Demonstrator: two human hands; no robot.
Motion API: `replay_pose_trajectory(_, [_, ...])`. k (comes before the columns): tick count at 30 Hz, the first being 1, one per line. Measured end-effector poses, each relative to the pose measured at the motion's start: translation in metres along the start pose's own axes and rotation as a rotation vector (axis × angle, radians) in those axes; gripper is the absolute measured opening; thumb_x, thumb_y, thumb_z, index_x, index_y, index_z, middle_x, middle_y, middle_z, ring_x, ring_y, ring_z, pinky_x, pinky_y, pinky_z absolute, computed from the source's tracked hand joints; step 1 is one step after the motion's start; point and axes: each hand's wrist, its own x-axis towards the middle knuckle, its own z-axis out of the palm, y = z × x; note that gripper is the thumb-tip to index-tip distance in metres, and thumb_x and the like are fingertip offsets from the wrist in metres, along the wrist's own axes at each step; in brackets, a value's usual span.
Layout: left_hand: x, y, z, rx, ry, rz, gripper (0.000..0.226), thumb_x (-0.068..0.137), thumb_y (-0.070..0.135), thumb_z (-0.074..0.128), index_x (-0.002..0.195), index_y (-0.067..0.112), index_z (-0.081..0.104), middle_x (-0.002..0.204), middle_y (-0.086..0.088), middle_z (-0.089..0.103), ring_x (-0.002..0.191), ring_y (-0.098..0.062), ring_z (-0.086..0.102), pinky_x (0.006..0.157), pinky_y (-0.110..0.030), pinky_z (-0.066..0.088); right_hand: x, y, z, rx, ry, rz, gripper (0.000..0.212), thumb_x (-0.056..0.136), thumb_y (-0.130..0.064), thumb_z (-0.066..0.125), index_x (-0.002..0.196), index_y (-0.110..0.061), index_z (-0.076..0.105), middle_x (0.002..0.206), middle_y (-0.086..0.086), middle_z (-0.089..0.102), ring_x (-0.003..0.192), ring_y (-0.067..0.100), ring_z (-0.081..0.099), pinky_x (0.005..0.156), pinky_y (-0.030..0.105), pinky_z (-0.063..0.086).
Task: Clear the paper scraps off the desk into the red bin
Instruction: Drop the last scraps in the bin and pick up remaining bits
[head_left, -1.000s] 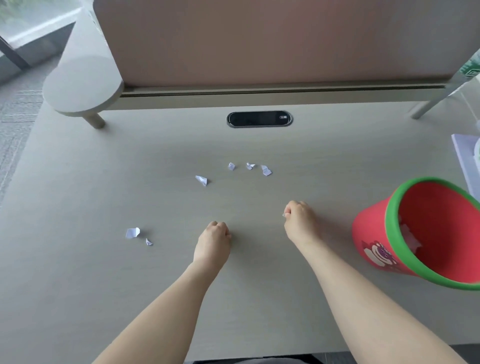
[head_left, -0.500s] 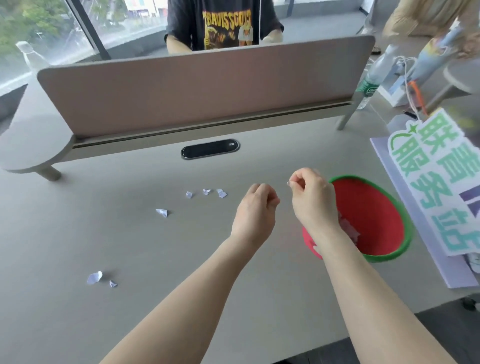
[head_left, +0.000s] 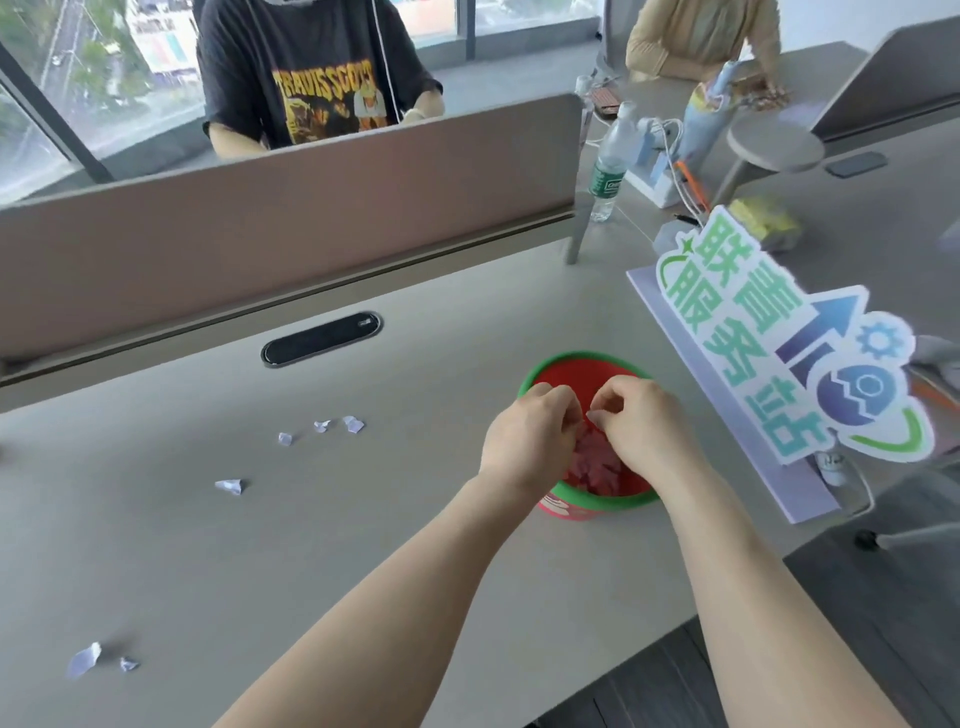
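Both hands hover over the mouth of the red bin (head_left: 582, 364), which stands on the desk (head_left: 363, 545) at about 3 o'clock from the desk's centre. The left hand (head_left: 530, 441) and right hand (head_left: 641, 431) sit side by side, fingers curled inward and tips nearly meeting above the opening. Whether either hand pinches a scrap cannot be told; the fingertips are blurred and face away from the camera.

The hands and wrists cover much of the bin's interior and its near rim. Between them, a pale pinkish heap (head_left: 597, 467) lies inside the bin, its make-up hard to read. Only a sliver of the bin's outer wall shows below the green rim.

Paper scraps remain on the desk: three small pieces (head_left: 322, 427) at about 10 o'clock from the bin, one scrap (head_left: 230, 486) at 9 o'clock, and two more (head_left: 85, 660) near the frame's left edge at 8 o'clock.

A lettered sign (head_left: 779, 353) stands at 2 o'clock from the bin. A divider panel (head_left: 285, 218) crosses the far desk edge, hiding the lower body of a person in a black T-shirt (head_left: 311, 78) behind it. A water bottle (head_left: 610, 166) stands at the panel's right end.
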Motion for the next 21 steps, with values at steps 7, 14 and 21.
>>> replay_pose_trajectory(7, [0.003,-0.002,0.0,-0.003,0.031,-0.004,0.019,0.087,0.021,0.058,0.105,0.023,0.058,0.096,0.004,0.062,0.085,-0.022,0.059,0.068,-0.035,0.05,0.002,0.004,0.0,-0.025,0.001,0.01,0.012,0.086,-0.019,0.056,0.078,-0.021,0.065,0.079,-0.001,0.067,0.079,0.024,0.059,0.064,0.028,0.04])
replay_pose_trajectory(14, [-0.004,-0.017,-0.012,-0.054,0.108,-0.023,0.01,0.09,0.022,0.055,0.091,0.02,0.064,0.092,0.002,0.058,0.075,-0.021,0.057,0.063,-0.033,0.049,0.004,-0.022,0.001,0.072,0.115,-0.077,0.015,0.089,-0.024,0.054,0.083,-0.018,0.067,0.079,-0.001,0.069,0.076,0.023,0.058,0.067,0.029,0.043])
replay_pose_trajectory(21, [-0.014,-0.032,-0.024,-0.059,0.01,-0.017,0.025,0.093,0.018,0.047,0.104,0.026,0.068,0.108,0.005,0.058,0.089,-0.018,0.059,0.066,-0.025,0.04,0.002,-0.065,0.01,0.147,0.147,-0.152,0.017,0.09,-0.022,0.051,0.082,-0.018,0.065,0.077,-0.003,0.068,0.076,0.022,0.058,0.067,0.028,0.04])
